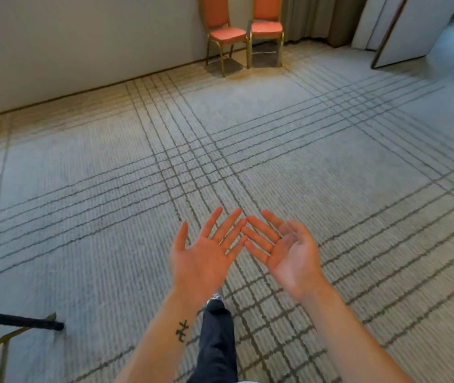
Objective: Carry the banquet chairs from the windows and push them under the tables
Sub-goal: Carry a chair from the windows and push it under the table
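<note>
Two banquet chairs with orange cushions and gold frames stand side by side against the far wall, the left chair (224, 34) turned slightly and the right chair (266, 29) beside a grey curtain. My left hand (202, 257) and my right hand (286, 251) are held out in front of me over the carpet, palms up, fingers straight and spread, fingertips nearly meeting. Both hands hold nothing. The chairs are several steps away from my hands.
A grid-patterned grey carpet (330, 161) stretches between me and the chairs. A dark frame with a gold leg (13, 324) juts in at the lower left. An open door panel (394, 31) stands at the upper right. My dark trouser leg (216, 341) shows below.
</note>
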`<state>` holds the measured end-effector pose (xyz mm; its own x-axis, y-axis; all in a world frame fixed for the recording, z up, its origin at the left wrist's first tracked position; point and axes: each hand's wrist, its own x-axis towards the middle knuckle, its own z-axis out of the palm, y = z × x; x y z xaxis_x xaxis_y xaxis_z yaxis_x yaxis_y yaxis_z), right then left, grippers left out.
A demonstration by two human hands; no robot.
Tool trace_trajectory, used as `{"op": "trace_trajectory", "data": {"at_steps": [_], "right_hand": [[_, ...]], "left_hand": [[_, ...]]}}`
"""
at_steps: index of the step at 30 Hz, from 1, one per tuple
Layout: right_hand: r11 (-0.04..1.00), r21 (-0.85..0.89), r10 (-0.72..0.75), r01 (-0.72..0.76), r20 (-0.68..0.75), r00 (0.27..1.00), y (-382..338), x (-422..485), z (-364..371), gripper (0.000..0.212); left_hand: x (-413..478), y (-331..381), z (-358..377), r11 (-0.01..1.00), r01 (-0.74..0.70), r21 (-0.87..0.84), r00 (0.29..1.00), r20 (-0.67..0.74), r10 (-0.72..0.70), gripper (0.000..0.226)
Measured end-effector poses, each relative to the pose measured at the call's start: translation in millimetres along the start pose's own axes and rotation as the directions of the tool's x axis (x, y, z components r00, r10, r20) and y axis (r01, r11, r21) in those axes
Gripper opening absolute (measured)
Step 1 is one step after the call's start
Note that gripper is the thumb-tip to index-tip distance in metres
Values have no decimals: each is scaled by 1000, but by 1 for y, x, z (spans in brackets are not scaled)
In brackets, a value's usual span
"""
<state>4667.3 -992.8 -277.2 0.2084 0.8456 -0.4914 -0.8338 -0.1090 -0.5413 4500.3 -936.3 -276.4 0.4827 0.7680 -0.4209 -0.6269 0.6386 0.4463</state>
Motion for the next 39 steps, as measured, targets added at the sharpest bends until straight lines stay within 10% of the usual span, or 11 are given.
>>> {"op": "trace_trajectory", "data": {"at_steps": [39], "right_hand": [[993, 58, 93, -99, 92, 991, -299, 840, 374, 50]], "left_hand": [[806, 437, 181, 998, -13, -67, 999, -42, 10, 69]]}}
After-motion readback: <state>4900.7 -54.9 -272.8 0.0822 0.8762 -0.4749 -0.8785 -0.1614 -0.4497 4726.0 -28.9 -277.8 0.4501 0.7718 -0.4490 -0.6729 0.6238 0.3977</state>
